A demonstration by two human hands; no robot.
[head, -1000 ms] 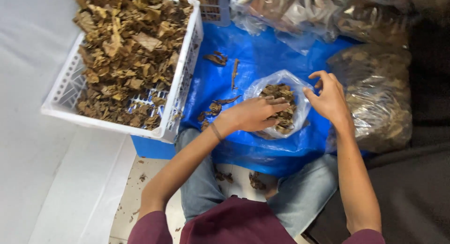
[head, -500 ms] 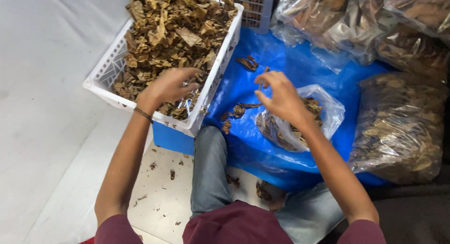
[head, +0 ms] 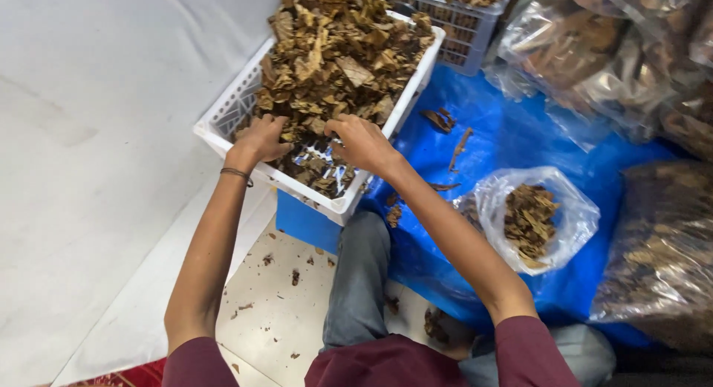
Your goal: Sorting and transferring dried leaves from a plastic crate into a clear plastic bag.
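1. Head view, hands: both hands are down in the near end of the white basket (head: 223, 131). The left hand (head: 261, 138) sits just inside the near-left corner, and the right hand (head: 362, 142) is beside it toward the middle.
2. Head view, grip: each hand's fingers curl downward into the dried brown leaves (head: 334, 53), and the tips are buried. I cannot tell whether either hand has closed on a clump or only rests in the loose pieces.
3. Head view, step: this looks like gathering a handful at the thin near edge of the heap, where the basket's slotted bottom shows through.
4. Head view, next move (a judgement only): lifting a handful would call for closing the fingers under the flakes. It would also call for clearing the low rim without spilling.
5. Head view, lie of the thing: the basket stands on the blue sheet (head: 505, 134), straight in front of the person. Its long axis runs away from the person, slanting to the upper right. The leaves lie every which way.
6. Head view, around it: an open clear bag (head: 572, 216), part filled with leaves, lies to the right, well apart from both hands. Stuffed clear bags (head: 579, 45) sit beyond it.
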